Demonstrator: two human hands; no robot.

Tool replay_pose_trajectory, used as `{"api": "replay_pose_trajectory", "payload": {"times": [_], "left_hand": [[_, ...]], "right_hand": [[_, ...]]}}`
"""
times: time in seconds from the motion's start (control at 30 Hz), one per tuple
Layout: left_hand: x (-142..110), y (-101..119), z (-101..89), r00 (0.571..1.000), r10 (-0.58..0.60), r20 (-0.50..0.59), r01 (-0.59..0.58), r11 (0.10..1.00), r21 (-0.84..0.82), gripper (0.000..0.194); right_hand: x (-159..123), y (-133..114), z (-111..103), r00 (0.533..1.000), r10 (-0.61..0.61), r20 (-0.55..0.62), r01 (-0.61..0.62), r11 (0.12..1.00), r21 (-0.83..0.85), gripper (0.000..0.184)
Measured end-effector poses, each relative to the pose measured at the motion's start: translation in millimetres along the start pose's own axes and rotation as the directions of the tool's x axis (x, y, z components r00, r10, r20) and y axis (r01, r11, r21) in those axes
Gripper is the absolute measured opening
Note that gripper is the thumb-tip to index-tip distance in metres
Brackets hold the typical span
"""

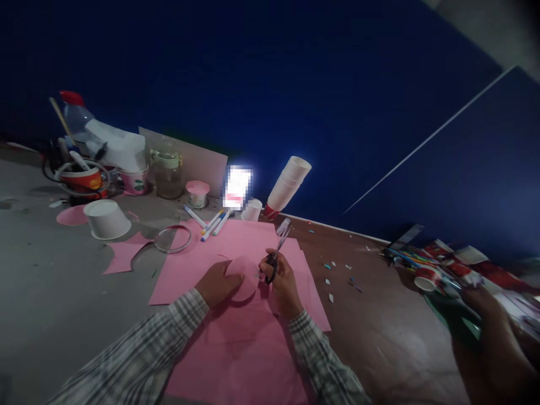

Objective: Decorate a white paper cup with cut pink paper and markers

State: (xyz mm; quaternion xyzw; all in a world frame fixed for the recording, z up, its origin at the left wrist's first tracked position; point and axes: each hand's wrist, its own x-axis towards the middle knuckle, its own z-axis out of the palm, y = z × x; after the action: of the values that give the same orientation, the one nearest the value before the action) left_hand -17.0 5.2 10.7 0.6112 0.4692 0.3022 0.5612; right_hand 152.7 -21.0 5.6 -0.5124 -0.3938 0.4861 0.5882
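Note:
Between the thumb and fingers of my left hand [219,282] is a round pink paper disc [244,278], held just above the pink sheets. My right hand [283,286] is closed around the black handles of a pair of scissors [282,243], whose blades point up and away from me. The scissors are close to the disc's right edge but apart from it. Beneath both hands lie large pink paper sheets [236,349]. Several markers [211,226] rest at the far edge of the sheets.
A tall stack of paper cups [289,185] leans by the wall. Left stand an upturned white tub [107,219], a glass jar [167,174] and a pen-filled red cup [84,180]. Pink offcuts [126,251] and a ring [172,239] lie nearby. Another person's arm [493,332] reaches in at right.

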Motion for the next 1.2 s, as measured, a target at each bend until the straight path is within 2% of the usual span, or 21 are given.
{"api": "replay_pose_trajectory", "payload": {"times": [0.23, 0.4, 0.53, 0.7, 0.9, 1.2], "left_hand": [[-2.3, 1.3, 4.7, 1.000, -0.004, 0.022, 0.003, 0.999, 0.055, 0.025], [-1.5, 0.9, 3.9, 0.999, -0.022, 0.049, 0.025, 0.998, -0.050, 0.024], [-1.0, 3.1, 1.6, 0.999, -0.038, -0.011, 0.037, 0.994, -0.101, 0.023], [-0.4, 3.1, 1.5, 0.999, -0.044, 0.001, 0.044, 0.997, -0.069, 0.023], [-2.0, 4.5, 1.6, 1.000, -0.026, 0.002, 0.026, 1.000, 0.006, 0.019], [-0.2, 1.1, 0.4, 1.000, -0.022, 0.022, 0.023, 0.999, -0.049, 0.017]], "right_hand": [[0.4, 4.7, -0.7, 0.999, 0.039, 0.010, -0.037, 0.994, -0.100, 0.041], [1.0, 2.1, -5.0, 0.998, 0.061, -0.006, -0.062, 0.995, -0.082, 0.043], [0.6, 0.0, -6.9, 0.998, 0.057, -0.007, -0.058, 0.997, -0.042, 0.044], [-1.3, 0.4, -2.3, 0.997, 0.059, 0.059, -0.057, 0.998, -0.032, 0.046], [1.1, 4.8, -3.8, 0.998, 0.054, 0.038, -0.048, 0.990, -0.135, 0.049], [-2.3, 0.1, -6.2, 0.991, 0.087, 0.105, -0.091, 0.995, 0.031, 0.044]]}}
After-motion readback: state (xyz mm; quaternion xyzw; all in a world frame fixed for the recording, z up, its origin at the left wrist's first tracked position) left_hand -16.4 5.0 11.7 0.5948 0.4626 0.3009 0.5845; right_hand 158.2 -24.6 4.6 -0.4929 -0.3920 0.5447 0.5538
